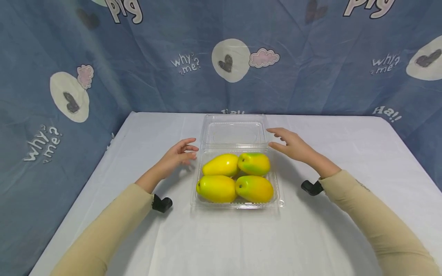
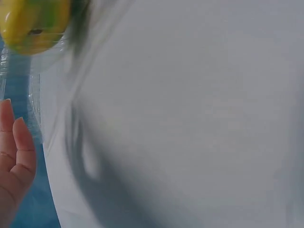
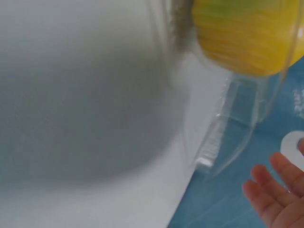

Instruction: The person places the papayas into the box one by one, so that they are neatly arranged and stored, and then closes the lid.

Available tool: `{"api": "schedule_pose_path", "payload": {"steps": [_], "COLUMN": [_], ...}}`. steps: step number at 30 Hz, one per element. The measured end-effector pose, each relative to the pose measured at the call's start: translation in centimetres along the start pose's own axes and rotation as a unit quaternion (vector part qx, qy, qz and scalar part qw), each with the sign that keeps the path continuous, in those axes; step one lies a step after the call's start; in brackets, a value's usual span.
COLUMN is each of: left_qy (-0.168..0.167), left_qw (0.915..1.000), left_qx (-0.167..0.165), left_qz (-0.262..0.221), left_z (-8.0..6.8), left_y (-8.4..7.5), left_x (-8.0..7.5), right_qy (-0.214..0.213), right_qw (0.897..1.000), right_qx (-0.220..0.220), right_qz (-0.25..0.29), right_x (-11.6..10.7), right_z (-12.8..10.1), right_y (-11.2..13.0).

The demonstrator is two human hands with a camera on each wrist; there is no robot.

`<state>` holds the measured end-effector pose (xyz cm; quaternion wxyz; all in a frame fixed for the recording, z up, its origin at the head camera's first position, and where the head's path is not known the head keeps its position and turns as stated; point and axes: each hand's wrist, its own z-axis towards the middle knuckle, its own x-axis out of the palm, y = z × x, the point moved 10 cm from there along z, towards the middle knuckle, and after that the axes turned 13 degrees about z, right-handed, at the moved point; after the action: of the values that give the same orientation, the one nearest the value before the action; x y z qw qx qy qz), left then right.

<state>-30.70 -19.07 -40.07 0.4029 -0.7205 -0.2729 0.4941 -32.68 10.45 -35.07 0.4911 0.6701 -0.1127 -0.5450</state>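
Several yellow mangoes with green patches, such as the front left mango [image 1: 216,189], lie in two rows in a clear plastic clamshell box [image 1: 235,206]. The box's hinged lid [image 1: 235,132] is folded back, away from the person. My left hand [image 1: 179,155] hovers just left of the box, fingers loosely bent and holding nothing. On the other side, my right hand [image 1: 290,145] is in the air close to the lid's right edge, its fingers extended and apart from the plastic. In the wrist views, a mango [image 2: 35,23] and the box's edge appear near each hand.
A white cloth covers the table [image 1: 235,241]. Behind and to the left hangs a blue printed curtain [image 1: 155,84]. Black wrist devices [image 1: 162,204] stick out from both beige sleeves [image 1: 114,226].
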Motion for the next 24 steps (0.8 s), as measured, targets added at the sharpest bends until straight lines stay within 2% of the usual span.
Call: {"api": "schedule_pose_path", "payload": {"steps": [5,8,14,21,24], "left_qy": [-0.014,-0.027,-0.035,-0.056,-0.063], "left_qw": [0.9997,0.9991,0.9982,0.9910,0.9883], "left_qx": [-0.008,-0.018,-0.044,-0.119,-0.133], "left_qz": [-0.020,-0.027,-0.022,-0.026,-0.040], "left_z": [1.3,2.0,3.2,4.1,4.6], "left_y": [-0.5,-0.2,0.8,1.9,2.3], "left_x": [-0.9,-1.6,-1.9,-1.4,-1.1], "right_qy": [-0.033,-0.060,-0.085,-0.091,-0.094], "right_qw": [0.998,0.993,0.972,0.948,0.939], "right_qx": [0.034,0.074,0.153,0.181,0.182], "right_qz": [0.041,0.073,0.158,0.246,0.274], "right_x": [-0.3,-0.5,-0.1,1.0,1.3], "right_z": [0.9,1.2,1.6,1.9,1.9], "right_y": [-2.0,-3.5,-5.9,-7.2,-7.5]}}
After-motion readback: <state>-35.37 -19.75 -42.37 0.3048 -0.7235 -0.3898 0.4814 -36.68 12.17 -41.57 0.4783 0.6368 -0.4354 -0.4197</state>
